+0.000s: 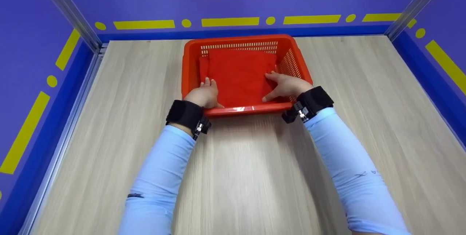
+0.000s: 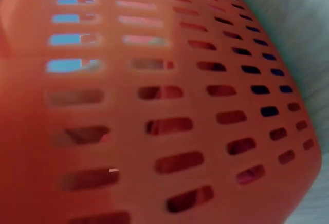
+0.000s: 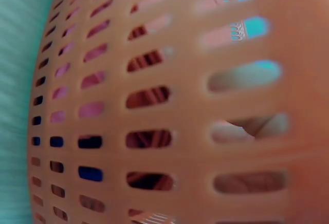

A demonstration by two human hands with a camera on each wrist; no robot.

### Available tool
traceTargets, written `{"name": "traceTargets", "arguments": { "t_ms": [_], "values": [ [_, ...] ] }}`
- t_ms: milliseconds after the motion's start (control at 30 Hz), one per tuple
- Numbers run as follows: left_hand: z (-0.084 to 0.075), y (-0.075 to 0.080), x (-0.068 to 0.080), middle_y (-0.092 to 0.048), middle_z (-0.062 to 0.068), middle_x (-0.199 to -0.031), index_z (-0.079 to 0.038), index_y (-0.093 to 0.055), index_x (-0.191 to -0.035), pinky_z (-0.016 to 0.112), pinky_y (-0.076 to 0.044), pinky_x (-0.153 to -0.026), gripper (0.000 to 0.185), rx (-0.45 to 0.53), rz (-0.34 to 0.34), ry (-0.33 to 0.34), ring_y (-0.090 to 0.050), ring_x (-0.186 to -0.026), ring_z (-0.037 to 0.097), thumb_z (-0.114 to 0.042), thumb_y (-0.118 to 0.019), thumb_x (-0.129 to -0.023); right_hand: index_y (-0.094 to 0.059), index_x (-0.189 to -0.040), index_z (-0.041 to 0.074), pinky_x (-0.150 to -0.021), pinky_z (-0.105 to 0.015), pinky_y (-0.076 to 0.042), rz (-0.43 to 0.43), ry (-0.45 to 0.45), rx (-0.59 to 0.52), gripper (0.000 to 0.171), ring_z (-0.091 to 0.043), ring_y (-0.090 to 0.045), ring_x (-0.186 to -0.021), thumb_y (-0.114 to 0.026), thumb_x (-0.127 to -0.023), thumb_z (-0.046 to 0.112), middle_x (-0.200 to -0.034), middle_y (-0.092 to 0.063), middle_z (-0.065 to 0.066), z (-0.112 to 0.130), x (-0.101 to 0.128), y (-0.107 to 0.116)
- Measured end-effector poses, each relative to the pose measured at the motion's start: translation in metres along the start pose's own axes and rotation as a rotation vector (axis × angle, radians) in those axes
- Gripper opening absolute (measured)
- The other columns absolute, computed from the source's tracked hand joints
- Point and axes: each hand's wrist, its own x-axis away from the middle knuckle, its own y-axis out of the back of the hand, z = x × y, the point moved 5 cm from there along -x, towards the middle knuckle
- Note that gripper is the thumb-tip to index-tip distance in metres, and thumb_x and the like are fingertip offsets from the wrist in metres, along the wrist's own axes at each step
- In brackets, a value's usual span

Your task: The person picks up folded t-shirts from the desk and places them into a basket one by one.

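Note:
A folded red cloth [image 1: 240, 76] lies inside a red plastic basket [image 1: 247, 110] with slotted walls. My left hand [image 1: 204, 94] reaches over the basket's front left and touches the cloth's left edge, its fingers and thumb apart. At the cloth's right edge, my right hand [image 1: 287, 85] reaches in with thumb and fingers spread. The left wrist view is filled by the basket's slotted wall [image 2: 128, 80], with red cloth partly visible through the holes. Likewise, the slotted wall [image 3: 113, 126] fills the right wrist view, and parts of a hand show through a few slots.
The basket stands on a light wood-grain table [image 1: 233, 176], near its back edge. Blue panels with yellow markings [image 1: 230, 22] enclose the back and sides. Metal corner posts [image 1: 69, 9] stand at the back left and right.

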Motion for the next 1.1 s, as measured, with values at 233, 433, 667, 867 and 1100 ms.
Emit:
{"name": "traceTargets", "arguments": {
  "t_ms": [233,433,667,867,1100],
  "values": [
    [-0.001,-0.004,-0.003,0.010,0.027,-0.165,0.008,0.007,-0.157,0.042,-0.015,-0.124,0.099,0.001,0.003,0.013,-0.001,-0.154,0.038,-0.033,-0.063,-0.100,-0.018,-0.163,0.026,-0.123,-0.054,-0.009,0.055,-0.054,-0.005,0.099,-0.032,-0.011,-0.153,-0.080,-0.087,0.035,-0.170,-0.009,-0.006,-0.002,0.003,-0.002],
    [-0.002,-0.003,-0.003,0.012,0.025,-0.165,0.006,0.009,-0.157,0.042,-0.015,-0.124,0.101,0.035,-0.004,0.023,0.002,-0.154,0.036,-0.031,-0.065,-0.100,-0.016,-0.163,0.029,-0.123,-0.056,-0.006,0.081,-0.067,-0.003,0.099,-0.032,-0.007,-0.153,-0.079,-0.087,0.036,-0.170,-0.007,-0.005,-0.002,0.005,-0.001],
    [0.004,-0.003,-0.004,0.007,0.027,-0.165,0.007,0.003,-0.158,0.041,-0.014,-0.124,0.100,0.129,-0.077,-0.019,-0.003,-0.154,0.039,-0.023,-0.070,-0.096,-0.015,-0.164,0.026,-0.123,-0.054,-0.007,0.093,-0.040,0.011,0.097,-0.033,-0.007,-0.154,-0.077,-0.089,0.034,-0.170,-0.007,-0.008,-0.001,0.002,-0.001],
    [0.007,-0.002,-0.001,0.010,0.025,-0.166,0.003,0.003,-0.160,0.041,-0.011,-0.125,0.091,0.193,-0.074,-0.050,0.000,-0.154,0.037,-0.007,-0.062,-0.096,-0.019,-0.163,0.023,-0.120,-0.053,-0.018,0.063,-0.032,0.022,0.091,-0.036,-0.022,-0.145,-0.075,-0.092,0.028,-0.167,-0.020,-0.013,0.000,0.002,-0.001],
    [0.004,0.008,0.011,-0.002,0.026,-0.166,0.007,-0.004,-0.159,0.035,-0.025,-0.121,0.076,0.150,-0.209,-0.031,-0.006,-0.155,0.030,0.007,-0.046,-0.095,-0.030,-0.161,0.015,-0.117,-0.053,-0.027,-0.016,0.016,0.058,0.079,-0.037,-0.038,-0.130,-0.072,-0.094,0.018,-0.149,-0.042,-0.018,0.000,0.012,0.002]
  ]
}}
